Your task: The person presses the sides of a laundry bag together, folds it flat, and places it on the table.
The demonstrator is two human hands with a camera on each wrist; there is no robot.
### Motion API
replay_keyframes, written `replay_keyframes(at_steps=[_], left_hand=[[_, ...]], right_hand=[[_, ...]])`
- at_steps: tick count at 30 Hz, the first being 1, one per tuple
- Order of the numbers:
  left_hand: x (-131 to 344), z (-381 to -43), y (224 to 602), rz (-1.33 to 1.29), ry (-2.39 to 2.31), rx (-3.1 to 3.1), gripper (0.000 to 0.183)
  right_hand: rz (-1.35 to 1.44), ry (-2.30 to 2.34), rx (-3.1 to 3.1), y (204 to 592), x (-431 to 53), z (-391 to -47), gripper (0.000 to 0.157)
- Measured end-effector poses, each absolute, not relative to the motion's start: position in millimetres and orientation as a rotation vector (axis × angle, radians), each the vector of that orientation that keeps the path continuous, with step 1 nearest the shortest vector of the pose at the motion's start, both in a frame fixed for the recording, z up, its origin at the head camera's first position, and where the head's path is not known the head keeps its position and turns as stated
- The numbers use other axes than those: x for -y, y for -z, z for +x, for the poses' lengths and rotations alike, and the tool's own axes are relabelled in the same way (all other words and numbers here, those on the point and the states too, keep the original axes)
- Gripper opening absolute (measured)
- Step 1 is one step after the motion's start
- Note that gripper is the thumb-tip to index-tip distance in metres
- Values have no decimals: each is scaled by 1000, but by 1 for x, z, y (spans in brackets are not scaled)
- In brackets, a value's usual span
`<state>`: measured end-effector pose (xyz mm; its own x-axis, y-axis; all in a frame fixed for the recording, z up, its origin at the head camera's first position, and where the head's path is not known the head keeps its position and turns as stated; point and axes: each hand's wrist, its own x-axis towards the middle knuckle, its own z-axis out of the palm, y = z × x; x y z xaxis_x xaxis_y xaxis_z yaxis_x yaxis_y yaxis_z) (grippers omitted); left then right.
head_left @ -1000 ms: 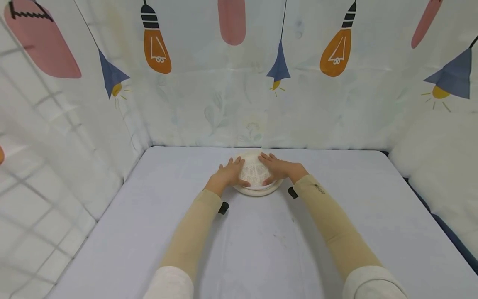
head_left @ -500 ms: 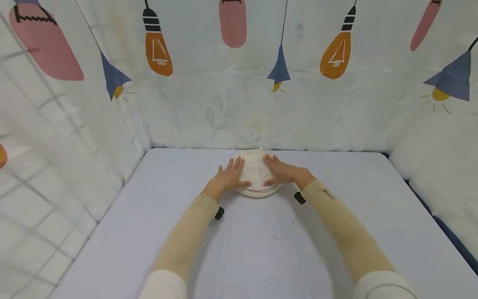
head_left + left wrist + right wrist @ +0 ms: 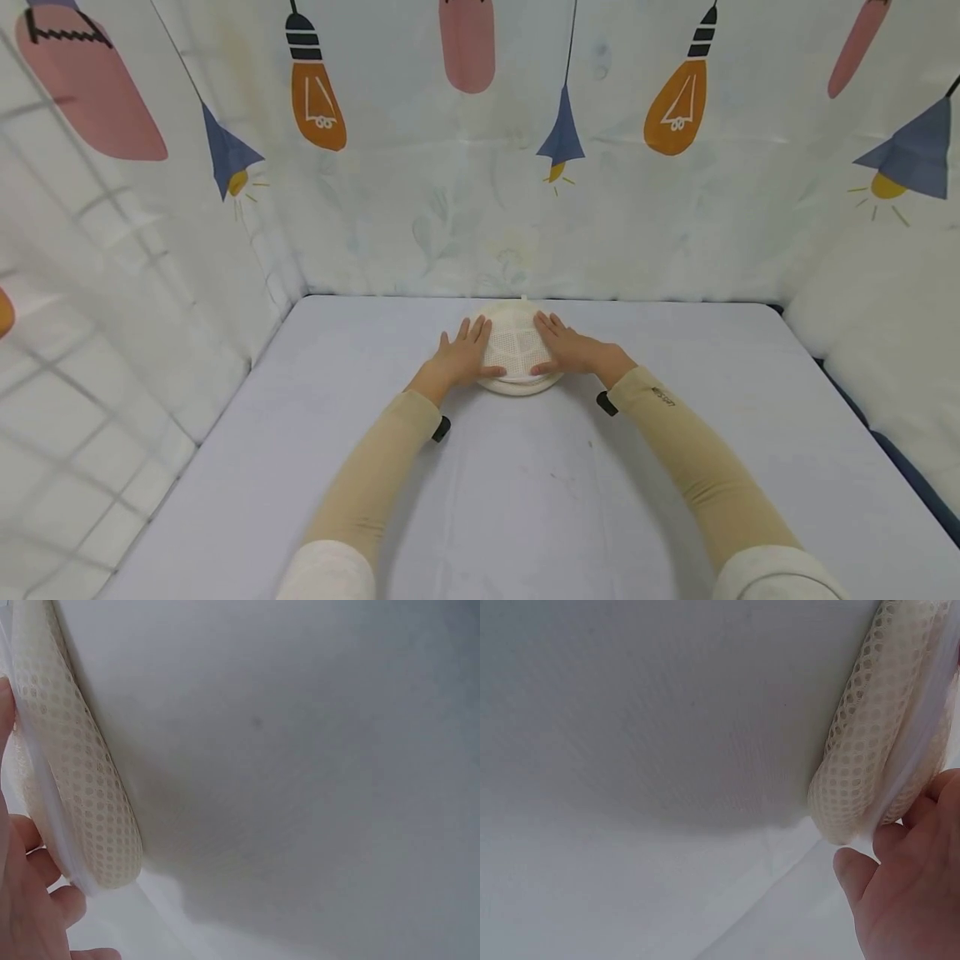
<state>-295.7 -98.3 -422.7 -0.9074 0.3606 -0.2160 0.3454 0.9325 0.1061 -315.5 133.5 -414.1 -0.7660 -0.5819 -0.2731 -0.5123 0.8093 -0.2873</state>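
Observation:
A round, cream mesh laundry bag (image 3: 516,346) lies near the far edge of the table. My left hand (image 3: 454,357) rests on its left side, fingers extended and spread, thumb along the near side. Opposite it, my right hand (image 3: 572,348) touches the right side with extended fingers, thumb pointing inward. In the left wrist view the bag's mesh side (image 3: 94,780) bulges beside my fingers (image 3: 45,866), which lie against a pale band round it. The right wrist view shows the same mesh (image 3: 862,750) with fingers (image 3: 891,841) at its edge.
The table (image 3: 517,492) has a pale cloth cover. Behind it hangs a white curtain (image 3: 375,225) printed with lamps and bulbs, and more white fabric (image 3: 97,333) closes off the left side. A dark device sits under each wrist.
My right hand has slid slightly outward to the right on the bag, and its forearm has shifted right too. The left forearm has shifted a little left. The bag stays in about the same place.

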Motion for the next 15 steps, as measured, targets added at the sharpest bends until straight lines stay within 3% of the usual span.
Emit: replay_keyframes(at_steps=[15], left_hand=[[96, -293, 419, 506, -73, -2862, 100]], right_hand=[[-818, 279, -2650, 418, -133, -315, 106]])
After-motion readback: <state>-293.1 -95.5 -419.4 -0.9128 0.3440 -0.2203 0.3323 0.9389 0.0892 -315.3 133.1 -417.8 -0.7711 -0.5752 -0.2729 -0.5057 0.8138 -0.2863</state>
